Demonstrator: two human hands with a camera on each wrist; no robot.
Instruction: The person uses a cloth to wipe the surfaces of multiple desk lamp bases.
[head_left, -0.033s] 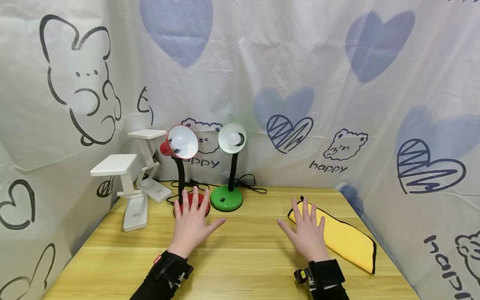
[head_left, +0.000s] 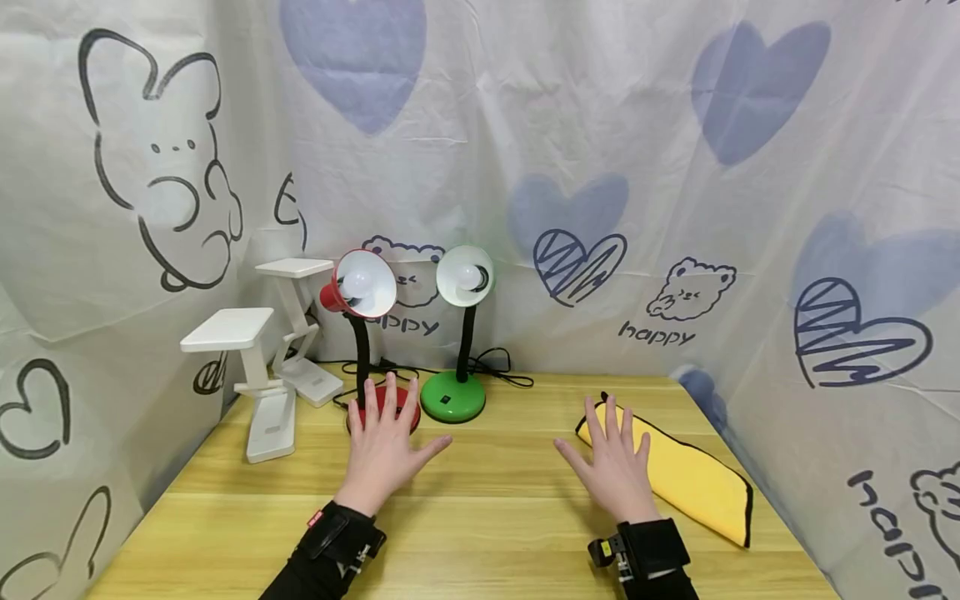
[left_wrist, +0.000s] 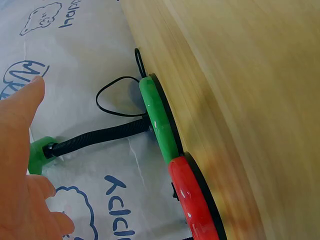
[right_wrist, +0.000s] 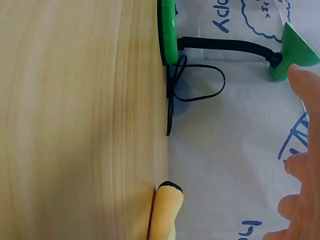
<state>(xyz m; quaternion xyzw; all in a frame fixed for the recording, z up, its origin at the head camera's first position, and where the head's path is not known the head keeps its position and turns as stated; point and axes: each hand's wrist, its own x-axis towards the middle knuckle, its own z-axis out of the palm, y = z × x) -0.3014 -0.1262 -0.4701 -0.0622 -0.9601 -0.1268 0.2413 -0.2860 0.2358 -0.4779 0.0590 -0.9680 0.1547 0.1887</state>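
Observation:
My left hand is held palm down above the table with fingers spread, holding nothing. In the head view its fingertips overlap the base of a red desk lamp with a black neck. A similar lamp with a green base stands just to the right of the red one. My right hand, also spread and holding nothing, hovers over the table's right side. Its fingers partly cover a folded yellow cloth with black edging. In the right wrist view, the cloth's rolled end shows low down.
Two white folding desk lamps, one nearer and one farther back, stand at the table's left edge. Black cords lie behind the red and green lamps. A printed white curtain hangs round the wooden table.

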